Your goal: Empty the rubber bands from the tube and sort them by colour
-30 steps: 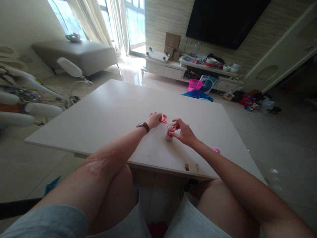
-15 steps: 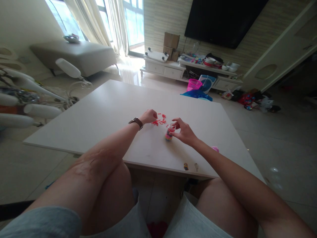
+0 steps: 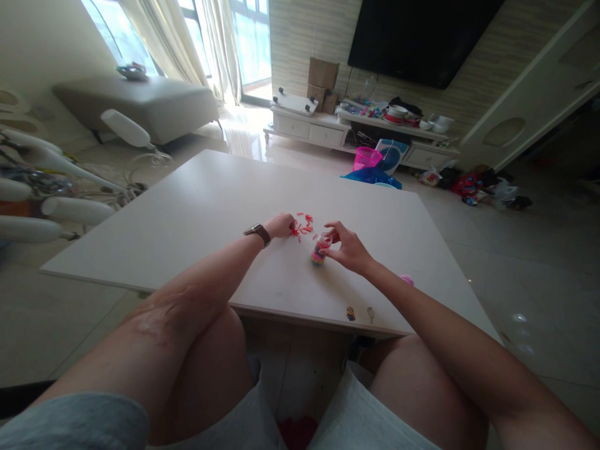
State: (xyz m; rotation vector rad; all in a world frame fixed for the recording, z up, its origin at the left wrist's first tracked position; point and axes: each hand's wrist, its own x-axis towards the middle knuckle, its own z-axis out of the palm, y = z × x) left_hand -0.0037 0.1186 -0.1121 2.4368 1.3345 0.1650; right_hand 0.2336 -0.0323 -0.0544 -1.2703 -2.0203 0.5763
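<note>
My right hand [image 3: 349, 249] is curled round a small clear jar [image 3: 321, 244], thumb on the near side and fingers on the far side. Layers of pink, yellow and other colours show inside, with red near the top. The jar stands slightly tilted on the white table [image 3: 225, 194]. To its left, small thin red pieces [image 3: 308, 222] lie scattered in a loose patch. My left hand [image 3: 281, 225], with a watch at the wrist, is closed in a pinch at the left edge of this patch; red shows at its fingertips, though the exact grip is partly hidden.
Near the table's front edge lie a small yellow-and-blue cartoon figure [image 3: 350, 313] and a small pale metal-looking piece [image 3: 370, 314]. A pink item [image 3: 407, 279] shows behind my right forearm. Beyond the table are a pink basket [image 3: 367, 157] and a low white cabinet [image 3: 323, 134].
My left hand has lowered slightly onto the red pieces, and some of them have shifted near its fingertips. My right hand keeps its hold on the jar.
</note>
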